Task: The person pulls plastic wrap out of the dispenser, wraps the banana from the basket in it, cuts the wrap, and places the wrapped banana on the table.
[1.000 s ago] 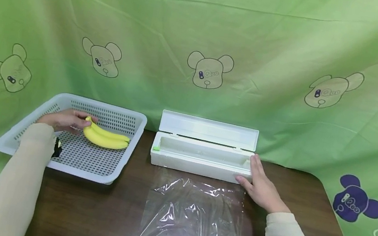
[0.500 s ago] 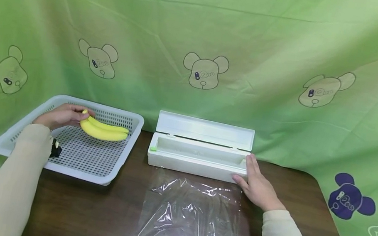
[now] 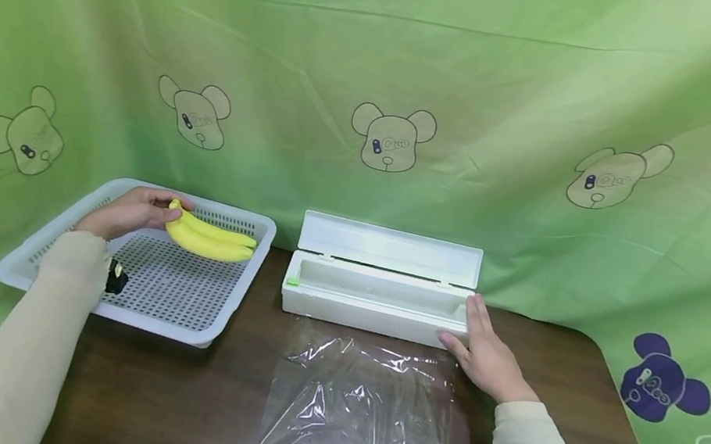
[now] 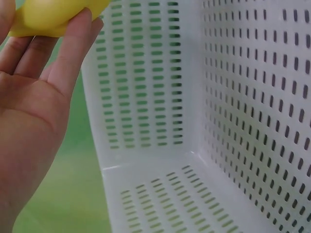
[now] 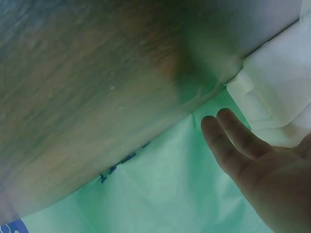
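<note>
Over the far part of the white perforated basket (image 3: 171,293), my left hand (image 3: 132,210) holds a pair of yellow bananas (image 3: 211,241) by the stem end. In the left wrist view, the fingers curl round a yellow banana (image 4: 53,14), which the frame's top cuts off. My right hand (image 3: 491,361) rests against the right end of a long white cling film box (image 3: 373,322), thumb at its front and fingers extended. The box's lid (image 3: 389,249) stands open at the back. In front of it, a wrinkled sheet of clear film (image 3: 356,421) lies on the table.
A dark wooden table (image 3: 166,403) carries everything. Behind and at the sides hangs a green curtain (image 3: 280,82) with printed bear heads. A small green piece (image 3: 292,282) sits at the box's left end. The wrist camera (image 3: 116,278) shows black beside my left sleeve.
My left hand has lifted the bananas up from the basket's floor. My right hand has stayed at the box's end, and the film has not moved.
</note>
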Motion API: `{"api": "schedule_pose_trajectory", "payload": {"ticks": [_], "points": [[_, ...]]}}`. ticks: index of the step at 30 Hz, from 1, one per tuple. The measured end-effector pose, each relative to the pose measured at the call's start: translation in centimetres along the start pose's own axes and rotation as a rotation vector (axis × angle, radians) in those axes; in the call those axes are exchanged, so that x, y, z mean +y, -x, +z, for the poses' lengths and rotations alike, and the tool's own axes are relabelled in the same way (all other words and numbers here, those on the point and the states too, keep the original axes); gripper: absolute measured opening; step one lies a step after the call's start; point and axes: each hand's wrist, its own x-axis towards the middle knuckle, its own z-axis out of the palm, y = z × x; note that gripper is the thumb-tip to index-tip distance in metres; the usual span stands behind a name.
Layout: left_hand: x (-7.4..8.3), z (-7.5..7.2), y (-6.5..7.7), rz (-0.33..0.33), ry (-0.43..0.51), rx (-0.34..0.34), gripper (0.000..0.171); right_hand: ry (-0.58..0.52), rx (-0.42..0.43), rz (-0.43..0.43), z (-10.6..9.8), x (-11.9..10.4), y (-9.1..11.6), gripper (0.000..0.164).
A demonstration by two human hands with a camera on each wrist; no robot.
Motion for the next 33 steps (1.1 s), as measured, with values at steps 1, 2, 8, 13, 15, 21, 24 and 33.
{"api": "schedule_pose_trajectory", "payload": {"ticks": [1,2,8,13,15,21,24,33], "points": [[0.2,0.0,0.0,0.007,-0.008,0.002,0.052,-0.001,0.002,0.0,0.0,0.0,0.0,0.091],[0.4,0.1,0.0,0.012,-0.018,0.006,0.052,-0.002,0.005,0.001,0.0,0.1,0.1,0.091],[1.1,0.4,0.2,0.036,-0.039,0.022,0.049,-0.014,0.003,0.01,0.1,0.1,0.1,0.094],[1.2,0.5,0.4,0.037,-0.044,0.04,0.048,-0.021,0.003,0.01,0.1,0.1,0.2,0.094],[1.3,0.5,0.5,0.037,-0.049,0.047,0.048,-0.022,0.003,0.008,0.0,0.0,0.2,0.093],[1.5,0.4,0.8,0.041,-0.048,0.069,0.047,-0.019,-0.002,0.012,-0.1,0.0,0.1,0.094],[2.1,0.5,1.2,0.041,-0.041,0.074,0.047,-0.021,-0.003,0.01,0.0,0.0,0.0,0.094],[2.3,0.9,1.7,0.08,0.001,0.085,0.049,-0.026,0.001,0.01,0.1,0.0,0.0,0.094]]}}
